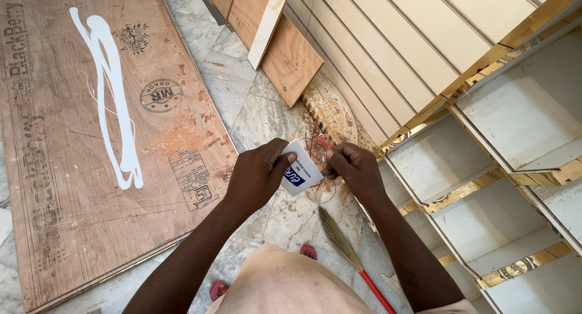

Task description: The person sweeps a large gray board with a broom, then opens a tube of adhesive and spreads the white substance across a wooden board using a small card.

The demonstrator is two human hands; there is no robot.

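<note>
While both hands meet over the marble floor [267,114], the left hand [257,174] pinches one edge of a small white packet [301,171] and the right hand [354,168] closes its fingertips on the other edge, as if to steady it. Just below the packet lies a red-handled broom [348,250]. Left of the packet rests a plywood sheet [91,138]; right of it stands a white shelf unit [515,168].

Card [301,171] between both hands, plywood sheet [91,150] left, shelf unit [503,168] right, broom [348,250] below.
</note>
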